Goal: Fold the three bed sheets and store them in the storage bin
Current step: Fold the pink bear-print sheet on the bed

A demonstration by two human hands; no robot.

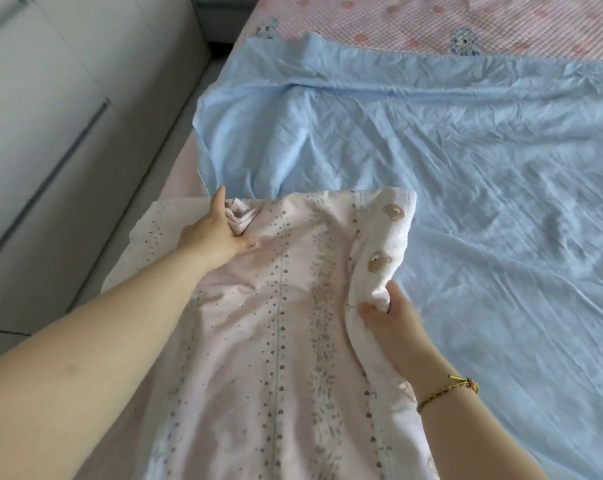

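I see the pink sheet (pixel 282 306) in the lower centre, lying over the blue sheet (pixel 466 168) that fills the middle and right. My left hand (pixel 220 233) pinches a bunch of cloth at the pink sheet's upper-left corner. My right hand (pixel 393 317) clasps the rolled white edge on its right side. The cloth looks thin, limp and creased, so I judge the corners may slip out of line and skew the fold. A pull might also drag the blue sheet along. No bin is in view.

Person: both forearms bare.
Right wrist carries a thin braided yellow-green cord bracelet (pixel 470 384) with an orange knot.
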